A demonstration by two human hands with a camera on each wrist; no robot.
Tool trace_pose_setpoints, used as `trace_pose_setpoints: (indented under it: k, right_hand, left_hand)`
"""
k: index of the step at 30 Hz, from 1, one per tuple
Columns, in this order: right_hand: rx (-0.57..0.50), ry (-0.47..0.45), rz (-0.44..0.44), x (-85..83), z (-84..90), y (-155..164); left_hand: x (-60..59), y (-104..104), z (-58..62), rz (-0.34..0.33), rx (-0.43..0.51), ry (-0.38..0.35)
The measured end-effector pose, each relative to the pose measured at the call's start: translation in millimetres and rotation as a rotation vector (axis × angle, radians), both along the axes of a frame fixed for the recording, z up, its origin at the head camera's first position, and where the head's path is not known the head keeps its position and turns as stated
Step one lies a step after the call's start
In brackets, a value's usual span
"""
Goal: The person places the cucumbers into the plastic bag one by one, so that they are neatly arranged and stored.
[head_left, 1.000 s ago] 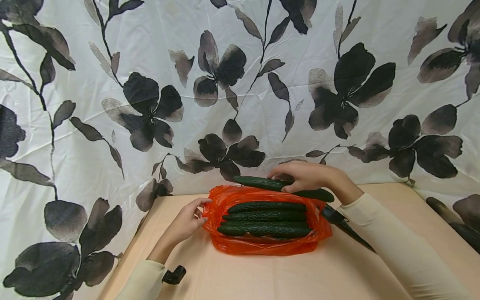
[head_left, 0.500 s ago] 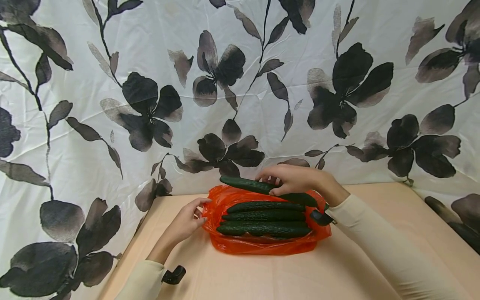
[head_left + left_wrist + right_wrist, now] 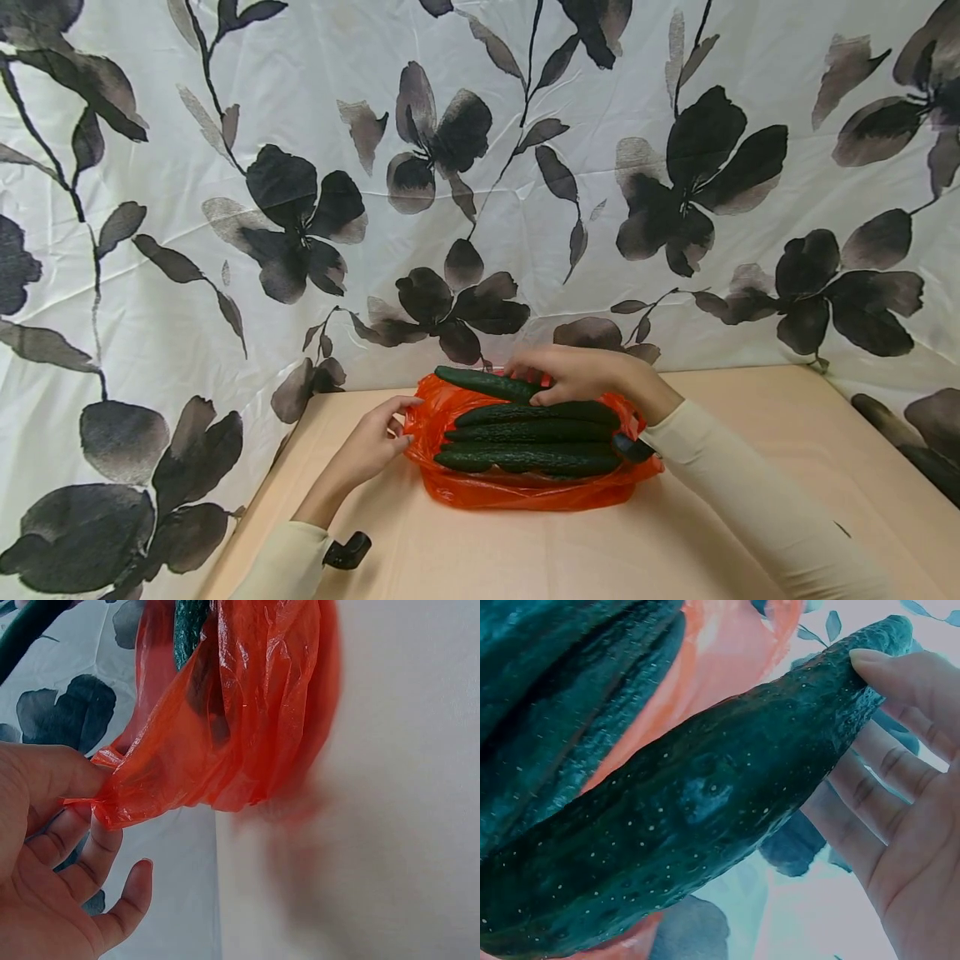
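A red plastic bag (image 3: 525, 498) lies on the table with its mouth spread wide, and several dark green cucumbers (image 3: 532, 432) lie side by side in it. My left hand (image 3: 372, 442) pinches the bag's left edge between thumb and fingers; the left wrist view shows the gathered plastic (image 3: 112, 810) there. Over the far side of the bag, my right hand (image 3: 581, 373) grips another cucumber (image 3: 480, 383), its left end tilted up. In the right wrist view the thumb presses on this cucumber (image 3: 705, 795) from above, with the fingers behind it.
The light wooden-toned table (image 3: 480, 558) ends just behind the bag. A white cloth with dark flowers (image 3: 555, 250) hangs beyond that edge. A black wrist camera (image 3: 348, 550) sits on the left wrist, another (image 3: 633, 447) on the right.
My right hand has carried its cucumber left and down, from behind the bag's far right corner to over its opening. The left hand has stayed at the bag's edge.
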State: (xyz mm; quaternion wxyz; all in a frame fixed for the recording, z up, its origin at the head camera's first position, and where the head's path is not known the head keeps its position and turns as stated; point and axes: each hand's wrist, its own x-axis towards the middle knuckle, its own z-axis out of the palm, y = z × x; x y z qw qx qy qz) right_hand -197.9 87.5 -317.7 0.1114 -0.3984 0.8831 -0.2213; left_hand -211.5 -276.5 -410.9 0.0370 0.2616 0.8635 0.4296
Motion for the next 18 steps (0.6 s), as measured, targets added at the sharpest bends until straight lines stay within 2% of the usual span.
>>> trace_pose_setpoints:
  k: [11,18]
  right_hand:
    - [0.125,0.013,-0.017,-0.5,-27.6,-6.3]
    - [0.164,-0.017,-0.005,-3.0,-42.0,-9.9]
  left_hand:
    - [-0.1,0.3,-0.5,-0.015,0.011,0.017]
    - [0.2,-0.2,-0.5,-0.024,0.031,0.015]
